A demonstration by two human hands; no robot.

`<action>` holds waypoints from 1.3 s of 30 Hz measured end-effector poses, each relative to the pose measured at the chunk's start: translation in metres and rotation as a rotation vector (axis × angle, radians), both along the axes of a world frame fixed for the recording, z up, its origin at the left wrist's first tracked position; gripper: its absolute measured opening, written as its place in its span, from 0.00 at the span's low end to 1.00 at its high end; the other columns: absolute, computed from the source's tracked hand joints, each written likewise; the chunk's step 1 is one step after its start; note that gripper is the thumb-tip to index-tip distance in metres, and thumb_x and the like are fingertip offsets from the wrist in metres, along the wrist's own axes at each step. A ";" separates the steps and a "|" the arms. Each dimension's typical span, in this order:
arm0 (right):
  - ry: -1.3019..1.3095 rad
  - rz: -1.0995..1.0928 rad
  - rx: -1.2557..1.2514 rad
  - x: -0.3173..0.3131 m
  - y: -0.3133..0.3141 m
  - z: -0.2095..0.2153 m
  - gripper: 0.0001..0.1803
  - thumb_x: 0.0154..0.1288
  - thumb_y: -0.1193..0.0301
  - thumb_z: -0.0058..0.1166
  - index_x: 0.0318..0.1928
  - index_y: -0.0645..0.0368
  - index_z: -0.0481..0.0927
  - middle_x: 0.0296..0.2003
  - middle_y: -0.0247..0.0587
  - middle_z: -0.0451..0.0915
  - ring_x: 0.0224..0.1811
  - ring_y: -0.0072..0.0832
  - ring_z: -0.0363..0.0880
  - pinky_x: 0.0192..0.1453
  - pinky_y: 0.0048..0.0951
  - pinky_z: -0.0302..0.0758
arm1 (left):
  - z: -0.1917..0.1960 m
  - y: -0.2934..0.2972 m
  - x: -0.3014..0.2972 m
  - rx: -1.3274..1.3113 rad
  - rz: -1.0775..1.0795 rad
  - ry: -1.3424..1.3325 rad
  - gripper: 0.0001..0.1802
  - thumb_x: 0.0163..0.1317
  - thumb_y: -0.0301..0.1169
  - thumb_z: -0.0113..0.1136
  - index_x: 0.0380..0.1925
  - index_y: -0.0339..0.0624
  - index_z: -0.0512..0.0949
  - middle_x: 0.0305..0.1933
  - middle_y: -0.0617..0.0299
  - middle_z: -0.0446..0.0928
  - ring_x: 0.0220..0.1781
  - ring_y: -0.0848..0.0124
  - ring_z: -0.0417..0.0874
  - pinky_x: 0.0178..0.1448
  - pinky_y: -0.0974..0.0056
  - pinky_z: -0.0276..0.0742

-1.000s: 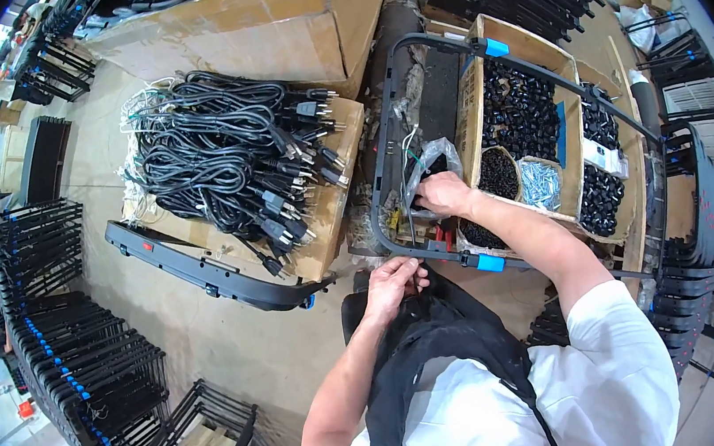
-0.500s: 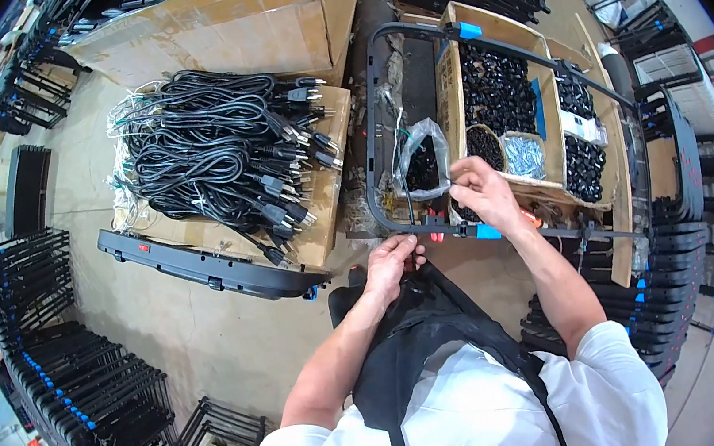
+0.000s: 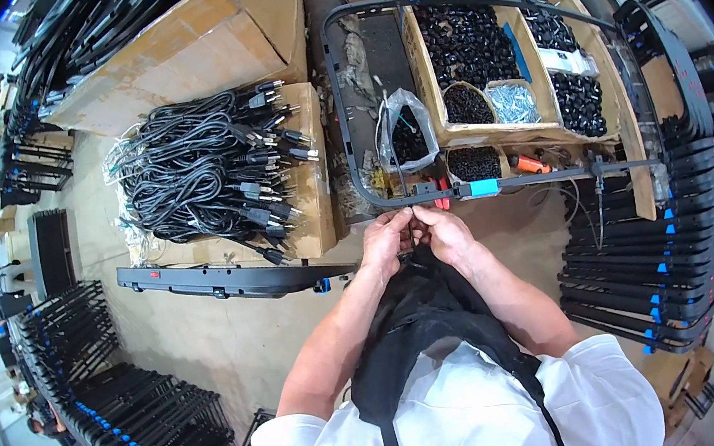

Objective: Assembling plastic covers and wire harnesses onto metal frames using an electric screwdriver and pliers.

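My left hand [image 3: 384, 243] and my right hand [image 3: 448, 235] meet fingertip to fingertip, just in front of the near rail of a black tubular frame [image 3: 547, 177]. Both are closed in a pinch. Something small and dark shows between the fingers, too small to name. Right beyond them, a thin dark strip runs upright across the rail beside a small black fitting [image 3: 427, 187]. Red handles [image 3: 443, 203] of a tool show by my right fingertips. Inside the frame's left end sits a clear plastic bag [image 3: 426, 116] of small black parts.
A cardboard box [image 3: 497, 128] of black fittings and silver screws lies under the frame. Bundled black power cords [image 3: 199, 171] rest on cardboard at left, above a long black panel [image 3: 230, 279]. Stacked black frames stand at left [image 3: 159, 426] and right [image 3: 639, 269]. An orange-handled tool [image 3: 533, 165] lies nearby.
My right hand has left the plastic bag's edge and come down and left to join my left hand, its fingers closing. The whole view has shifted and turned slightly.
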State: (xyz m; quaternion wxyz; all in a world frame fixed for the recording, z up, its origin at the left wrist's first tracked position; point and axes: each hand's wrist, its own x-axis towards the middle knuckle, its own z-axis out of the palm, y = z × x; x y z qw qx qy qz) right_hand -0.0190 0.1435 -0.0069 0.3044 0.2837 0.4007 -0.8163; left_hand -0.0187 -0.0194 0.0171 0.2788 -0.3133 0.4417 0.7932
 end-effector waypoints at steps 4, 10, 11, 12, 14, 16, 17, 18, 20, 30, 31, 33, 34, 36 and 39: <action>0.022 -0.021 -0.055 -0.001 -0.007 0.010 0.12 0.79 0.63 0.59 0.53 0.56 0.84 0.40 0.30 0.86 0.38 0.21 0.80 0.42 0.26 0.75 | 0.008 -0.003 -0.004 -0.039 -0.040 -0.032 0.13 0.74 0.38 0.67 0.46 0.39 0.84 0.34 0.63 0.87 0.31 0.74 0.86 0.34 0.68 0.81; 0.397 0.419 0.449 -0.010 0.016 0.053 0.14 0.78 0.63 0.58 0.52 0.59 0.89 0.42 0.34 0.88 0.42 0.25 0.85 0.48 0.32 0.81 | 0.026 -0.002 -0.002 -0.105 -0.083 0.034 0.12 0.75 0.37 0.66 0.40 0.38 0.86 0.33 0.63 0.86 0.29 0.74 0.85 0.34 0.68 0.79; 0.562 0.615 0.655 -0.012 0.019 0.059 0.15 0.77 0.63 0.57 0.51 0.59 0.90 0.43 0.37 0.89 0.44 0.28 0.87 0.50 0.33 0.82 | 0.026 -0.003 0.000 -0.145 -0.134 0.044 0.13 0.75 0.37 0.65 0.41 0.37 0.86 0.32 0.63 0.86 0.29 0.74 0.84 0.34 0.68 0.80; 0.677 0.786 0.994 -0.015 0.014 0.088 0.15 0.75 0.64 0.56 0.50 0.58 0.90 0.46 0.41 0.89 0.50 0.35 0.89 0.55 0.36 0.83 | 0.021 -0.004 0.005 -0.188 -0.169 0.053 0.13 0.76 0.37 0.64 0.41 0.36 0.86 0.32 0.62 0.86 0.29 0.74 0.84 0.35 0.67 0.80; 0.885 0.811 1.160 -0.024 0.011 0.116 0.14 0.74 0.65 0.56 0.50 0.58 0.90 0.46 0.42 0.89 0.51 0.38 0.88 0.55 0.38 0.83 | 0.009 -0.003 0.018 -0.311 -0.152 0.170 0.14 0.76 0.37 0.63 0.41 0.36 0.85 0.31 0.62 0.85 0.29 0.74 0.83 0.35 0.66 0.80; 1.165 0.879 1.209 -0.037 0.006 0.141 0.14 0.71 0.68 0.55 0.51 0.57 0.89 0.47 0.43 0.88 0.53 0.44 0.87 0.57 0.40 0.83 | -0.004 -0.002 0.033 -0.498 -0.169 0.298 0.15 0.77 0.38 0.61 0.45 0.35 0.83 0.34 0.60 0.85 0.33 0.72 0.83 0.40 0.62 0.80; 1.176 0.901 1.215 -0.045 0.000 0.142 0.14 0.71 0.68 0.55 0.51 0.57 0.89 0.47 0.43 0.88 0.53 0.44 0.87 0.57 0.40 0.83 | -0.010 -0.002 0.040 -0.486 -0.148 0.300 0.15 0.77 0.38 0.61 0.45 0.35 0.83 0.34 0.60 0.85 0.33 0.72 0.83 0.40 0.62 0.80; 1.368 1.029 1.133 -0.050 -0.007 0.139 0.14 0.71 0.70 0.55 0.52 0.57 0.88 0.46 0.42 0.88 0.52 0.44 0.87 0.54 0.39 0.84 | -0.014 0.001 0.046 -0.520 -0.104 0.393 0.15 0.77 0.38 0.60 0.47 0.35 0.82 0.35 0.59 0.85 0.35 0.70 0.83 0.43 0.61 0.80; 1.596 1.364 1.035 -0.061 -0.027 0.136 0.15 0.68 0.73 0.55 0.54 0.57 0.84 0.44 0.42 0.87 0.50 0.42 0.88 0.50 0.39 0.85 | -0.048 0.004 0.055 -0.572 -0.016 0.536 0.14 0.78 0.36 0.57 0.52 0.35 0.78 0.38 0.56 0.84 0.40 0.64 0.83 0.50 0.57 0.80; 1.984 1.781 1.087 -0.086 -0.047 0.122 0.09 0.69 0.67 0.57 0.40 0.60 0.82 0.38 0.45 0.83 0.45 0.43 0.88 0.50 0.42 0.85 | -0.037 -0.012 0.058 -0.384 -0.003 0.509 0.15 0.76 0.36 0.59 0.54 0.38 0.82 0.38 0.57 0.84 0.41 0.65 0.83 0.49 0.58 0.80; 1.872 1.774 1.079 -0.085 -0.044 0.132 0.09 0.68 0.68 0.58 0.42 0.61 0.81 0.39 0.47 0.83 0.46 0.44 0.88 0.50 0.44 0.85 | -0.036 -0.013 0.057 -0.462 -0.027 0.521 0.15 0.75 0.36 0.59 0.54 0.38 0.82 0.39 0.57 0.85 0.42 0.66 0.84 0.51 0.58 0.80; 1.771 1.768 1.069 -0.084 -0.040 0.137 0.11 0.67 0.70 0.60 0.45 0.63 0.79 0.41 0.50 0.83 0.48 0.47 0.87 0.51 0.46 0.85 | -0.027 -0.016 0.057 -0.474 -0.021 0.482 0.16 0.75 0.36 0.60 0.54 0.39 0.84 0.42 0.58 0.86 0.45 0.67 0.84 0.52 0.58 0.80; 1.709 1.722 1.107 -0.085 -0.039 0.137 0.10 0.67 0.70 0.60 0.44 0.63 0.79 0.41 0.51 0.83 0.48 0.49 0.87 0.51 0.46 0.84 | -0.020 -0.017 0.057 -0.462 -0.025 0.464 0.14 0.75 0.36 0.60 0.53 0.39 0.84 0.38 0.64 0.83 0.40 0.74 0.79 0.46 0.63 0.76; 1.648 1.681 1.134 -0.085 -0.036 0.135 0.10 0.67 0.70 0.60 0.44 0.63 0.79 0.41 0.51 0.82 0.48 0.51 0.86 0.52 0.47 0.84 | -0.010 -0.021 0.055 -0.452 -0.024 0.441 0.13 0.76 0.35 0.60 0.51 0.39 0.84 0.35 0.71 0.79 0.35 0.80 0.74 0.40 0.68 0.73; 1.631 1.494 0.968 -0.083 -0.031 0.132 0.11 0.67 0.72 0.62 0.48 0.62 0.82 0.40 0.49 0.82 0.48 0.50 0.85 0.51 0.48 0.82 | -0.005 -0.027 0.051 -0.373 -0.081 0.378 0.13 0.75 0.36 0.61 0.49 0.39 0.85 0.33 0.72 0.79 0.34 0.80 0.74 0.39 0.68 0.72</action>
